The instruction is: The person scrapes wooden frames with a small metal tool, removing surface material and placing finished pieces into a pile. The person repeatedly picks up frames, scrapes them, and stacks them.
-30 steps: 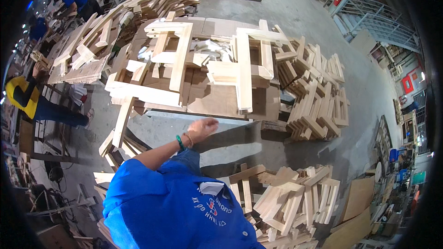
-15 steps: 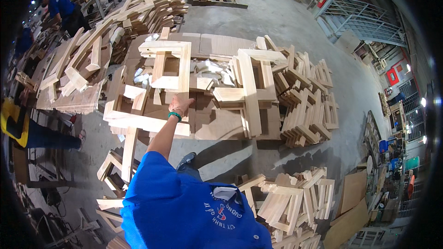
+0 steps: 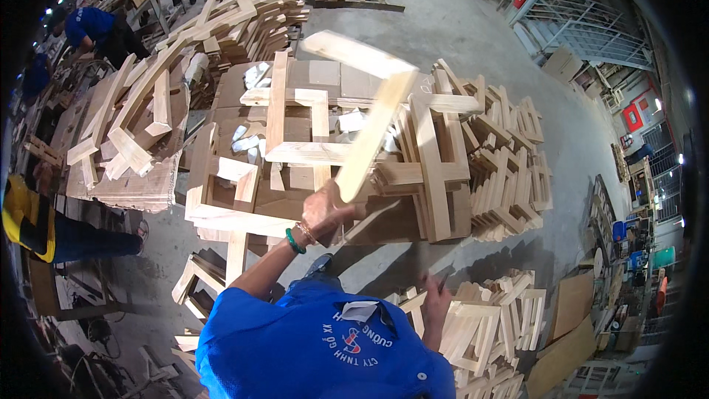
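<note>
My left hand [image 3: 325, 210], a green bracelet at its wrist, is closed around the lower end of an L-shaped wooden frame piece [image 3: 377, 125]. The piece is raised over the cardboard-covered worktop [image 3: 299, 177], its short arm pointing to the far left. My right hand [image 3: 437, 303] hangs low at the right, fingers curled; a thin dark thing seems to show at them, too small to name. Below the raised piece lie joined wooden parts [image 3: 295, 151]. More wooden frame pieces [image 3: 432, 162] lean at the worktop's right, and another angled piece [image 3: 244, 220] rests at the near left.
Stacked wooden frames [image 3: 509, 177] stand right of the worktop, with another pile [image 3: 480, 318] near my right side. White scraps [image 3: 247, 140] lie on the cardboard. A person in blue [image 3: 92, 26] bends at the far left; a person in yellow and black [image 3: 29, 222] is nearer.
My left hand, earlier resting at the worktop frame, has lifted the L-shaped piece and swung it right. My right hand has come into view. The whole scene has shifted slightly right and down.
</note>
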Tool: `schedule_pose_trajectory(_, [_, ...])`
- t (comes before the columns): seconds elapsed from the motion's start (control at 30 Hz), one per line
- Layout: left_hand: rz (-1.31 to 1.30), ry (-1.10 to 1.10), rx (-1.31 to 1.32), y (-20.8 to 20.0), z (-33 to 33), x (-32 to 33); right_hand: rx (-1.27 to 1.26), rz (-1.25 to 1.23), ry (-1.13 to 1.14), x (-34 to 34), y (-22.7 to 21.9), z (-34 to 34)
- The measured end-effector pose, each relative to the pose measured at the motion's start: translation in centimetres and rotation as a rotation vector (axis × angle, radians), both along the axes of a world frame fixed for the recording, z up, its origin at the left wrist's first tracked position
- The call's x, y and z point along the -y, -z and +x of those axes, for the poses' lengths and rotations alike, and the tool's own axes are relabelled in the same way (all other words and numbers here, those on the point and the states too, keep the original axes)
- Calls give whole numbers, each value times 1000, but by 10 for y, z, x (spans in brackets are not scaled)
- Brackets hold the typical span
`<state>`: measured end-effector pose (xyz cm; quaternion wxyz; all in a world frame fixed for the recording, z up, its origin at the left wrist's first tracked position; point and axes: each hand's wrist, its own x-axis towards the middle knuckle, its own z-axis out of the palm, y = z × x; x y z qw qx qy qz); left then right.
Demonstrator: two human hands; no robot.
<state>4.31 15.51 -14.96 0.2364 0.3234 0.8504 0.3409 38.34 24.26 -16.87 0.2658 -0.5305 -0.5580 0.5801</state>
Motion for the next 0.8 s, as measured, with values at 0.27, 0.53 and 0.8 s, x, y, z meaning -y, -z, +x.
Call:
schedule_pose_trajectory(0.27, [445, 592, 38, -31, 46, -13, -493, -87, 26, -50, -73, -129])
schedule_pose_trajectory(0.53, [388, 699, 147, -24, -8, -79, -719, -2, 283, -52, -48, -21])
schedule_pose_trajectory(0.8, [-116, -166, -188, 75, -288, -74, -446, -48, 813, -6, -52, 108])
